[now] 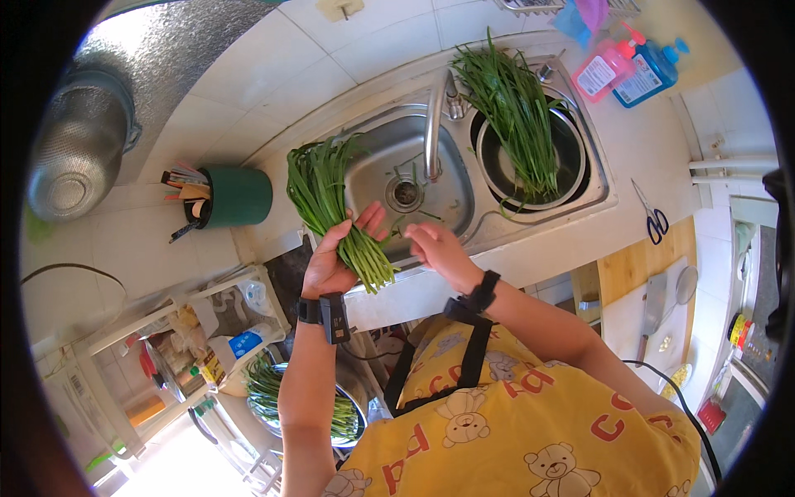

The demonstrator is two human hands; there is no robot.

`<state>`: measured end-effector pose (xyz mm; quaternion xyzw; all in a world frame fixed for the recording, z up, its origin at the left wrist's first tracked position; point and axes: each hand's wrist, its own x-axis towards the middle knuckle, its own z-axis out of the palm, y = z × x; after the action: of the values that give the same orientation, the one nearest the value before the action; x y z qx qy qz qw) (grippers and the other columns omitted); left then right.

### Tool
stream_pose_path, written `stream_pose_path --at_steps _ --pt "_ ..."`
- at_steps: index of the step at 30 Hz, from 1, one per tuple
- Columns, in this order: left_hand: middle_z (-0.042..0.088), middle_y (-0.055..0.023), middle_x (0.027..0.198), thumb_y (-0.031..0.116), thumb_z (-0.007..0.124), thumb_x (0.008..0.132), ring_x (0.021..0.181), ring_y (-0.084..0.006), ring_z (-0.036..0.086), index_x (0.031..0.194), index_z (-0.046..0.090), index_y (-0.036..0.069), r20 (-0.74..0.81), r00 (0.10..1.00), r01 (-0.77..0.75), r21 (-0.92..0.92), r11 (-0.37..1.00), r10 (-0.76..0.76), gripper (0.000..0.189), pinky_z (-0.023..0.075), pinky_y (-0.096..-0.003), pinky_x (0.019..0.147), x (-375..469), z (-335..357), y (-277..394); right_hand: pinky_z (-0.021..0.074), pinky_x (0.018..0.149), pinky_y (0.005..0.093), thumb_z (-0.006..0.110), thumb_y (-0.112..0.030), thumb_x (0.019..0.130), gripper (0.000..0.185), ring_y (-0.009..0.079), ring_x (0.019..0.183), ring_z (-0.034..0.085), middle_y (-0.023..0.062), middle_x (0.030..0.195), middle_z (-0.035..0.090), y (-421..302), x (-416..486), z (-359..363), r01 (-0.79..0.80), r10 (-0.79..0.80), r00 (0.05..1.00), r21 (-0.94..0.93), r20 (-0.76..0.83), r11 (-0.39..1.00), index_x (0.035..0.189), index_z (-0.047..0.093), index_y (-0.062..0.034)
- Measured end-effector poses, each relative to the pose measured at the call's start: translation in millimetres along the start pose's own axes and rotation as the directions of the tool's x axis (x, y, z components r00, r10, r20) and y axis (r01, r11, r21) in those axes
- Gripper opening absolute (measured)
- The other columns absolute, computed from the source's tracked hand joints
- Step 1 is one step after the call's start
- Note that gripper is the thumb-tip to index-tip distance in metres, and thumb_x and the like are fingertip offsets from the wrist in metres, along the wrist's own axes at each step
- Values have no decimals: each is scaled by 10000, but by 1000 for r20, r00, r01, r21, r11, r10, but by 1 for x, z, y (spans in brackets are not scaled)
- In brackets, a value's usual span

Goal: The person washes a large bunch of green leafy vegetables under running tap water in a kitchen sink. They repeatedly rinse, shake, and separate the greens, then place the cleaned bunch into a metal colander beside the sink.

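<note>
My left hand [328, 264] grips a bunch of garlic chives [320, 177] near its cut stem ends, over the left rim of the sink. The long leaves hang away from me and the pale stems point toward me. My right hand [446, 256] is just right of the stems at the front of the left basin [372, 155], fingers bent together; whether something small is between them I cannot tell. Green scraps lie around the drain strainer [405, 192]. In the right basin, a second heap of chives [512, 118] leans out of a steel pot [582, 171].
The faucet [433, 124] arches over the left basin. Scissors [652, 217] lie on the right counter, with pump bottles [602, 71] behind. A green utensil holder [242, 196] stands at left. Below left, more chives [341, 413] fill a basin beside a shelf rack [273, 298].
</note>
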<state>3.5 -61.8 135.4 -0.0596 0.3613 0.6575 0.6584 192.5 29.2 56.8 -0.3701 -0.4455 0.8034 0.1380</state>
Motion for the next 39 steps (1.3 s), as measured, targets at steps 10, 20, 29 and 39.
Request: stream_pose_path --at_steps 10,20,29,39 --pt "562 -167 1395 85 675 931 1302 -307 541 1118 590 82 -196 977 72 -85 994 -87 205 428 -450 1136 9 -1 -16 419 553 238 680 -168 936 156 84 641 565 29 804 680 -12 27 11 0 -4 999 117 32 993 926 708 -15" --pt "668 -156 1188 140 654 954 1062 -323 662 1189 618 33 -96 973 212 32 977 -208 260 542 -454 974 15 -5 -33 547 635 345 635 -196 932 255 200 656 719 134 750 728 -32 50 -15 344 -241 930 -424 278 838 844 709 32" --pt "674 -129 1206 139 639 960 1085 -282 656 1215 625 36 -173 964 211 25 977 -204 275 515 -489 1036 14 4 -36 549 636 335 687 -165 879 192 212 662 722 126 750 726 -32 49 -26 183 -103 955 -276 280 944 870 728 22" --pt "672 -89 881 43 658 928 791 -193 669 1049 635 -6 -363 924 252 342 905 -119 132 592 -390 863 21 3 -35 537 686 289 633 -206 957 263 158 758 706 77 810 720 -21 39 -28 299 -248 954 -497 167 814 995 701 45"
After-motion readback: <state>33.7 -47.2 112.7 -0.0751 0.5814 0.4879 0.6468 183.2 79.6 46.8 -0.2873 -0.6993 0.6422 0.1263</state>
